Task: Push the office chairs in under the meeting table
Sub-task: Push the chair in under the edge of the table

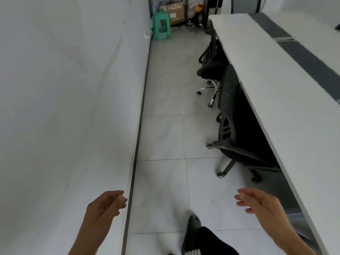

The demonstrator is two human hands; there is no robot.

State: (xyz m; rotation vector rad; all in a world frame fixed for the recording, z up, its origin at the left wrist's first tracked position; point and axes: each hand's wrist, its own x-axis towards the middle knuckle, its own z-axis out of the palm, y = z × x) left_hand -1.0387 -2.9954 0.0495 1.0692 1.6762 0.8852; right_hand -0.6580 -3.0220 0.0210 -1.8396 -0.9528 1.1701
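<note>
A long white meeting table (266, 74) runs along the right side. Two black office chairs sit tucked against its near edge: the nearer chair (230, 129) with black legs and castors, and the farther chair (209, 69) with a chrome star base. My left hand (106, 205) hovers low at the bottom left, fingers loosely apart, holding nothing. At the bottom right my right hand (257, 201) is also raised and empty, fingers spread, well short of the nearer chair.
A white wall (64, 107) with a dark skirting strip closes the left side, leaving a narrow tiled aisle (165, 135). A green plastic stool (161, 26) and a cardboard box (174, 13) stand at the far end. My foot (193, 227) is on the floor.
</note>
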